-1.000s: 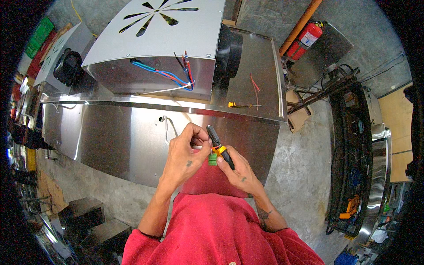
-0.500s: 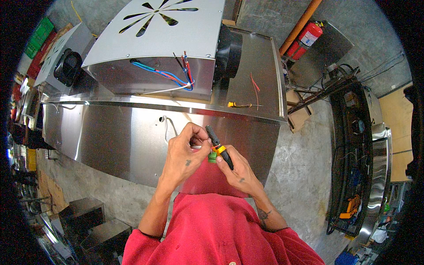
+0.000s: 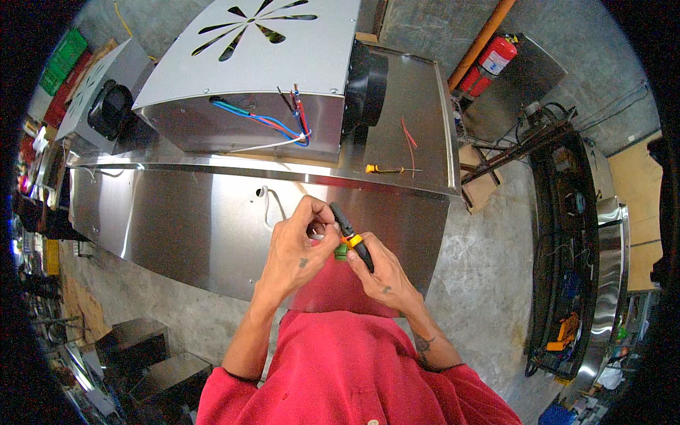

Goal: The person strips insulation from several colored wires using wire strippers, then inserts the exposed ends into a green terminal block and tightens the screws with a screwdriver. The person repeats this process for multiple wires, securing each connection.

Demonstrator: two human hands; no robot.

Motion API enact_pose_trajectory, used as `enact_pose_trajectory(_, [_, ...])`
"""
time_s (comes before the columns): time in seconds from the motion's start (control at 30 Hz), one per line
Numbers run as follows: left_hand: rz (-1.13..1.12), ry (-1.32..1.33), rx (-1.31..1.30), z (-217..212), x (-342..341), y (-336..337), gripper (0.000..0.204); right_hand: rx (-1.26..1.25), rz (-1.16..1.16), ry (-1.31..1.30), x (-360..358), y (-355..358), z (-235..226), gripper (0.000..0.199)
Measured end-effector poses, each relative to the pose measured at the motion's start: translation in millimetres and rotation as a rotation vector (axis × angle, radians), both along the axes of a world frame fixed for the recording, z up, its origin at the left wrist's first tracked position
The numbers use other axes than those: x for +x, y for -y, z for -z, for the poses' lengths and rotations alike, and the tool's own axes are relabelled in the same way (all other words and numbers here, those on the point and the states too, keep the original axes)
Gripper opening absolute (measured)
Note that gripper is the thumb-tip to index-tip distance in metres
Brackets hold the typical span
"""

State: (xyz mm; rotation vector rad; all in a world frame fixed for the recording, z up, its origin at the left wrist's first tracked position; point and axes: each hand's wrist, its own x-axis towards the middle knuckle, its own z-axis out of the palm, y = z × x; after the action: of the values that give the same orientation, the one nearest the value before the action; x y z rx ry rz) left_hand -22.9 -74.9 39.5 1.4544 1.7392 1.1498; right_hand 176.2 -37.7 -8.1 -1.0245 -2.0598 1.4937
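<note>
In front of my chest my two hands are close together. My left hand [image 3: 292, 248] is closed, thumb and fingertips pinched on what looks like the end of a white cable [image 3: 266, 207]. That cable comes out of a hole in the steel panel and runs behind this hand. My right hand [image 3: 386, 273] is wrapped round a tool that looks like pliers [image 3: 360, 249], dark at the head with a yellow and black grip, its head pointing up and away. Beside the grip, between the hands, sits a small green piece [image 3: 341, 252]; an orange-red bit shows above it. Fingers hide the exact contact.
A steel panel [image 3: 177, 219] lies beneath my hands. Behind it stands a grey box [image 3: 241, 120] with tied blue, red and black wires [image 3: 283, 127]. A yellow-handled screwdriver [image 3: 379, 169] and red wire pieces [image 3: 409, 134] lie right of it. A fire extinguisher [image 3: 489, 64] stands far right.
Both hands stay nearly in place, with the tool still in my right hand. My left fingers shift slightly, and less of the white bit between them shows.
</note>
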Motion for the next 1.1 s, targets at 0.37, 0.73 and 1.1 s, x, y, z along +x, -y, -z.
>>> enact_pose_trajectory(0.37, [0.09,0.161,-0.26,-0.4,-25.8,2.4,0.015,0.198,-0.027,-0.061,-0.4,-2.1,-3.6,0.035])
enact_pose_trajectory(0.73, [0.079,-0.012,-0.259,-12.5,-22.4,4.0,0.023,0.149,-0.062,-0.087,-4.7,-6.2,2.0,0.034])
enact_pose_trajectory(1.1, [0.097,-0.145,-0.016,0.2,-15.3,3.7,0.023,0.056,-0.067,-0.056,-4.9,-7.8,-5.4,0.032])
